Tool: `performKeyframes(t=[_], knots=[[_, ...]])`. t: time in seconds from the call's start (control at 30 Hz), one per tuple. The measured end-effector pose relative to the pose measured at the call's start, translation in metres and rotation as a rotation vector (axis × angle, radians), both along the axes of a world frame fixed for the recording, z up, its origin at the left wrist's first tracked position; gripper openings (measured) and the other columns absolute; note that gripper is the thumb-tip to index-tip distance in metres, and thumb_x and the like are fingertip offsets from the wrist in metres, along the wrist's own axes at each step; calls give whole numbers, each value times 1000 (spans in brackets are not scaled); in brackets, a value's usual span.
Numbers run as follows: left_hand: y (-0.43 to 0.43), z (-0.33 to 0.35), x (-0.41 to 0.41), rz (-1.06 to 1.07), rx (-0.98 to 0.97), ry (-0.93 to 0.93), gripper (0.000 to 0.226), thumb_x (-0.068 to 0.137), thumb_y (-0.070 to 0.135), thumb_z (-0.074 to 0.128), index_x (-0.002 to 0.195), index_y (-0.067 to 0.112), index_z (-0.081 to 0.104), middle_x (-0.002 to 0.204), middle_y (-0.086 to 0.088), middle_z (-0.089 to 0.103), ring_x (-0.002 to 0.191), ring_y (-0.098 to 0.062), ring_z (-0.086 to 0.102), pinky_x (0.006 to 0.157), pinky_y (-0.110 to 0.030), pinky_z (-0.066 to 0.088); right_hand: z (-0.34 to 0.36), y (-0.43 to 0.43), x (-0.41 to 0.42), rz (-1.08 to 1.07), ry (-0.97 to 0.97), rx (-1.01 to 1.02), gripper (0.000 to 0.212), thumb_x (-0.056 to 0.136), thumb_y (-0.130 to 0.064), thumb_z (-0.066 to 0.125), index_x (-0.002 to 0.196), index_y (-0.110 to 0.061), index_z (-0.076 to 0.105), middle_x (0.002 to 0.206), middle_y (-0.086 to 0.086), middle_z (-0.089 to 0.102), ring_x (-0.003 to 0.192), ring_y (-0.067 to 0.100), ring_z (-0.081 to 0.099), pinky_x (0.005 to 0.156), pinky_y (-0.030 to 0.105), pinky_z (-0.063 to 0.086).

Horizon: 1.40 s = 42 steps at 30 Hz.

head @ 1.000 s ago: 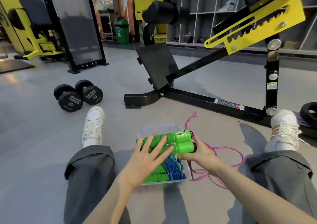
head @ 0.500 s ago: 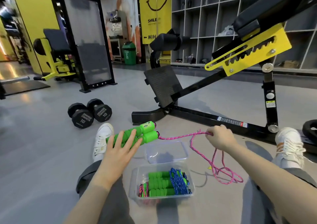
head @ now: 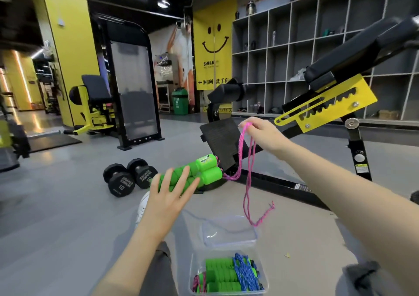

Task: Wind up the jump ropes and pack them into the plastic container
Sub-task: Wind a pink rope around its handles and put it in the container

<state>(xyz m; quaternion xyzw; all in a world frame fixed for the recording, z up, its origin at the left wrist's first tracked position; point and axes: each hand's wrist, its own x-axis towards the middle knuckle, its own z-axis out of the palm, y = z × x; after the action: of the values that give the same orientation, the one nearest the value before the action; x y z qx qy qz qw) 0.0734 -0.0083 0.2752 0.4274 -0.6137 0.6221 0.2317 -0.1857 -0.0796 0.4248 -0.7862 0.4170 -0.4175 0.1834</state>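
Head cam: left hand (head: 169, 196) clamps both green handles (head: 199, 172) pointing up-right, right hand (head: 264, 134) pinches the pink rope (head: 248, 182) dangling over the plastic container (head: 227, 290) near the lap, so winding looks next.

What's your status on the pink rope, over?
Left hand grips both green handles. Right hand pinches pink rope raised, unwound, loop dangling over the lid. Container open, holds wound ropes. Nothing blocking.
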Motion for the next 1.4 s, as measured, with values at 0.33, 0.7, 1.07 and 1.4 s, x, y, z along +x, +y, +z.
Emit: performKeyframes(t=[0.33,0.7,1.07,1.4], knots=[[29,33,-10,-25,-51,68,49,92,-7,36,117,19,68,123,-14,64,101,-41,55,85,-51,40,106,56,10,-31,289,-698,17,90,-8,52,102,-8,64,126,8,50,115,21,47,92,27,37],[35,30,-17,-75,-40,9,50,92,-8,34,125,20,59,131,-14,57,108,-41,49,87,-52,39,68,33,-23,-229,266,-413,21,90,-8,47,102,-3,64,117,12,51,99,25,51,82,27,36],[-3,-17,-39,-133,96,-5,55,90,-9,35,134,21,48,138,-16,43,108,-41,46,87,-53,37,-118,-15,-70,-281,143,338,36,100,-25,36,126,-13,56,134,7,52,123,24,46,104,33,31],[-27,-52,-75,-177,184,53,63,85,-12,35,138,20,44,140,-17,40,111,-41,46,89,-53,38,-197,12,-10,137,-730,732,66,97,-53,11,118,-10,57,92,11,67,65,22,60,79,32,50]])
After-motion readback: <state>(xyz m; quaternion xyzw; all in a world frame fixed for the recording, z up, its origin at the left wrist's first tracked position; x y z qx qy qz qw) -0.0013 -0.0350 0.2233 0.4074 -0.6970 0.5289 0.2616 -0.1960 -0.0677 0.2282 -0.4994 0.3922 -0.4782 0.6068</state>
